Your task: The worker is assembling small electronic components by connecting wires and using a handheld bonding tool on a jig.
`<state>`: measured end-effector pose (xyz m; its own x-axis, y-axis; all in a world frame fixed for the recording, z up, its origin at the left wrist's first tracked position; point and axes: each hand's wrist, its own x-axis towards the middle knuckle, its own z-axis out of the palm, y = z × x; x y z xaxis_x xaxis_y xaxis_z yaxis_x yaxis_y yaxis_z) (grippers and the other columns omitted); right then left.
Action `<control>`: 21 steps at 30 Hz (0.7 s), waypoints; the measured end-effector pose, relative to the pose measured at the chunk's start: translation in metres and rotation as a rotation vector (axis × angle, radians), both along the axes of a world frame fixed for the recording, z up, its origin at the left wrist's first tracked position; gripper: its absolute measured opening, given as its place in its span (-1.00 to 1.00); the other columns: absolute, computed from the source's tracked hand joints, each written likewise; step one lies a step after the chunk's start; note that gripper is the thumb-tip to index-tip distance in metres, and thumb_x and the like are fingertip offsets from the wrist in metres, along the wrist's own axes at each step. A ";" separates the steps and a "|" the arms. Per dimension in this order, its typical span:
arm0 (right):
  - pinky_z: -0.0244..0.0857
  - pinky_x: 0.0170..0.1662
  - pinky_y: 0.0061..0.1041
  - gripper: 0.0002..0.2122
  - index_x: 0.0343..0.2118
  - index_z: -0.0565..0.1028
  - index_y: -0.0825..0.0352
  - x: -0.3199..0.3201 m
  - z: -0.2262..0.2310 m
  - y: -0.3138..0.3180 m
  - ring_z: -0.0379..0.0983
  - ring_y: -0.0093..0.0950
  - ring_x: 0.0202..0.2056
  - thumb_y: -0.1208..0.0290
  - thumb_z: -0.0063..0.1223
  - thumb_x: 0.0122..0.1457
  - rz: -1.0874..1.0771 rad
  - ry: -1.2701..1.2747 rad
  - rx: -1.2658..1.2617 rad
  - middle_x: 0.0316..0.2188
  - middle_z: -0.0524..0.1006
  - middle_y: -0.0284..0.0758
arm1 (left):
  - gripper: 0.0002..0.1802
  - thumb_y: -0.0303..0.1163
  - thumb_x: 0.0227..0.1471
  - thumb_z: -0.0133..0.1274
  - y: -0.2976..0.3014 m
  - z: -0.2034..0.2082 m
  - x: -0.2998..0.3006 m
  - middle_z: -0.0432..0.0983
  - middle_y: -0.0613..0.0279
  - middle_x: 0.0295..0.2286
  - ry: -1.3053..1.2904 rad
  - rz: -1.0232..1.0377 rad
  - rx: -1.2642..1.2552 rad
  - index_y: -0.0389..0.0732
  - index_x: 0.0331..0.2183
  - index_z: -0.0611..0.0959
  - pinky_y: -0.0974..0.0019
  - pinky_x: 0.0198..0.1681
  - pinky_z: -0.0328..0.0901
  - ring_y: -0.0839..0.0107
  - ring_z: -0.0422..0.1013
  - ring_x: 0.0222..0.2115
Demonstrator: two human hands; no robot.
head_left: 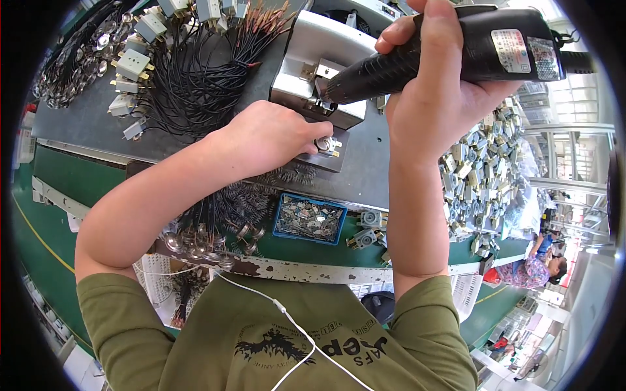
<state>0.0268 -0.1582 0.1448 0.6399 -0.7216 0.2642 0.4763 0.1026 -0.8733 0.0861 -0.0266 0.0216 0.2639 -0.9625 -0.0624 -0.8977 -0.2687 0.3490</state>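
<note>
- Head view. Bench [365, 176]: grey working surface, green strip toward its worn front edge.
- Right hand [433, 85]: closed round the body of a black power tool [385, 68], gripping firmly. Tool slants down to the left; cord leaves its rear end toward the right.
- Tool nose lies at the front of a silver metal stand [316, 42], toward the bench's far edge. Contact of the tip with the small metal parts there: cannot tell.
- Left hand [277, 133]: fingers curled, thumb and finger pinching a small fitting [324, 144] just in front of the stand. Brass prongs stick out to its right. Lifted or resting: cannot tell.
- Far left part of bench: bundle of black wires [195, 91] with grey housings [134, 65] on their ends; beside it, toward the left end, a clump of shiny metal discs [98, 49].
- Near front edge, between the forearms: blue tray [276, 229] filled with small metal pieces [313, 218]; dark coiled springs [244, 199] to its left.
- Right end of bench: large heap of grey and white blocks [479, 176], clear plastic bag [525, 208] next to it.
- Beyond the right end: another person [531, 270], patterned top.
</note>
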 end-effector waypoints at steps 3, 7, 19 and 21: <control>0.39 -0.49 -0.55 -0.62 0.03 0.25 0.39 0.042 -0.037 -0.009 0.50 -0.53 -0.56 0.69 0.16 0.22 0.440 -0.998 -0.106 -0.39 0.57 -0.22 | -0.80 -0.22 0.24 0.04 -0.002 0.001 -0.001 0.59 0.16 -0.51 -0.025 -0.019 -0.017 -0.05 -0.14 0.51 0.05 -0.38 0.43 0.12 0.60 -0.37; 0.41 -0.47 -0.58 -0.56 0.01 0.25 0.37 0.012 -0.022 0.021 0.51 -0.56 -0.53 0.73 0.23 0.17 -0.186 -0.111 -0.429 -0.37 0.58 -0.26 | -0.80 -0.21 0.25 0.03 0.002 -0.001 -0.001 0.58 0.16 -0.53 -0.048 -0.006 -0.017 -0.05 -0.14 0.51 0.06 -0.39 0.42 0.13 0.60 -0.39; 0.38 -0.54 -0.56 -0.72 -0.09 0.38 0.43 -0.021 -0.013 -0.004 0.48 -0.52 -0.61 0.52 0.24 0.24 -0.033 -0.053 -0.463 -0.52 0.54 -0.29 | -0.67 -0.12 0.19 0.11 0.009 -0.015 -0.003 0.65 0.21 -0.45 -0.056 0.005 -0.242 0.05 -0.03 0.66 0.08 -0.31 0.45 0.15 0.60 -0.36; 0.35 -0.55 -0.54 -0.78 -0.18 0.47 0.47 -0.027 -0.011 -0.011 0.46 -0.50 -0.63 0.43 0.22 0.27 -0.024 -0.042 -0.490 -0.60 0.51 -0.29 | -0.67 -0.11 0.18 0.13 0.008 -0.016 -0.002 0.65 0.21 -0.44 -0.047 0.004 -0.249 0.04 -0.05 0.67 0.09 -0.30 0.46 0.16 0.60 -0.34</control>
<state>-0.0006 -0.1692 0.1340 0.6063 -0.5200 0.6017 0.5094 -0.3271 -0.7960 0.0839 -0.0182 0.0060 0.2646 -0.9456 0.1893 -0.9138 -0.1831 0.3625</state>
